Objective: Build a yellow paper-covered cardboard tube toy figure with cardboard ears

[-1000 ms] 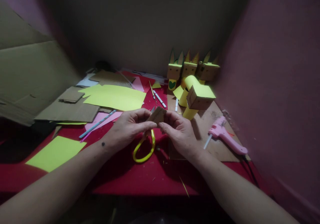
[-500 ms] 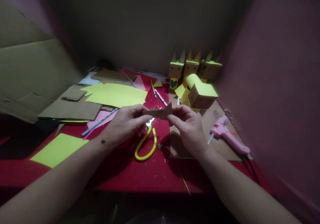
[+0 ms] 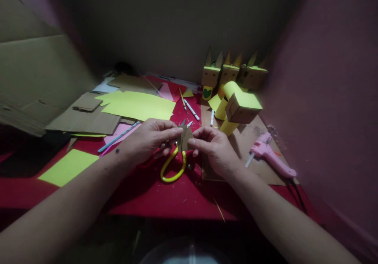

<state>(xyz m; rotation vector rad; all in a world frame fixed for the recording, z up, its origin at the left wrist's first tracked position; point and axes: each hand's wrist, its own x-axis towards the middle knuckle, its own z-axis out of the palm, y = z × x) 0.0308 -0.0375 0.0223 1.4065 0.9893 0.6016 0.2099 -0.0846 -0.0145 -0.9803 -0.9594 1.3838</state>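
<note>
Between my hands is a small piece of brown cardboard [image 3: 185, 138], pinched from both sides. My left hand [image 3: 155, 138] grips its left edge with thumb and fingers. On the right edge, my right hand [image 3: 214, 146] closes its thumb and fingertips. Below and behind the piece lie scissors with yellow handles [image 3: 173, 177] on the red cloth; their blades show just past the cardboard, and part of them is hidden by it and my left fingers.
A pink glue gun [image 3: 273, 157] lies on a cardboard sheet [image 3: 248, 173] at right. Behind it stand a yellow-topped cardboard box figure [image 3: 243, 108] and several eared ones. Yellow paper [image 3: 141, 104], cardboard sheets [image 3: 85, 118] and a blue striped straw [image 3: 118, 137] lie at left.
The cardboard piece has turned in my fingers, from lying lengthwise between my hands to a broader, more upright face. My hands have come closer together. The view has shifted slightly.
</note>
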